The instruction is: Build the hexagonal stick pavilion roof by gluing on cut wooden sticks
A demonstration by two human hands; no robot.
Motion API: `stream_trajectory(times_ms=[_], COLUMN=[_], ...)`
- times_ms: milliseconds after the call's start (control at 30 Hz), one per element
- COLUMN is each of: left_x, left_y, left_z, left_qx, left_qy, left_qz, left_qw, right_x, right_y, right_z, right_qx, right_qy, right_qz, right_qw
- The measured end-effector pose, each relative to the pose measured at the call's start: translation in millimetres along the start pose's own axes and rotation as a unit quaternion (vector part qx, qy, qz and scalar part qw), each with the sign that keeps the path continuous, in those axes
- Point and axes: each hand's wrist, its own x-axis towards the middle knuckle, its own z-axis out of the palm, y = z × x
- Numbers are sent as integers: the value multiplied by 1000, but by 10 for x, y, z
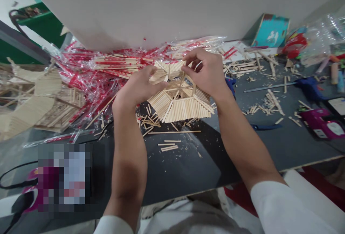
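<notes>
"Held above the table [194, 169]?"

"A stick model [185, 109]: left hand [138, 85] grasping its side, right hand [207, 69] pinching a thin stick [182, 77]."

"Orientation?"

"Panels [159, 109] radiating, one facing the wearer; long axis indistinct. Scraps [169, 148] on the table, wall [151, 14] behind it."

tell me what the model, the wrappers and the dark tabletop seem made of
Model: probably bare, matte wood; pale, thin sticks sit side by side. Wrappers: likely glossy plastic film; see-through, with red parts and bright glints. Tabletop: perhaps wood-based board, dark and smooth; its front edge looks rough and tan.
</notes>
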Motion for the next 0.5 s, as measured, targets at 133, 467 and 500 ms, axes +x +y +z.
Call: stream_trajectory(times_ms=[133, 467, 500], left_x=[2, -29, -33], left_y=[-1, 45, 45], left_z=[-1, -30, -36], left_qx=[1, 29, 26], left_qy=[-1, 2, 2], left_qz=[-4, -5, -1], left_qw=[1000, 1000, 1000], right_x=[-2, 52, 56], right_y=[-39, -8, 17], right_z=[-19, -292, -350], right_qx=[-10, 3, -1], right_qy=[-2, 56, 62], right_qz=[-1, 7, 8], right_qw=[1000, 998, 998])
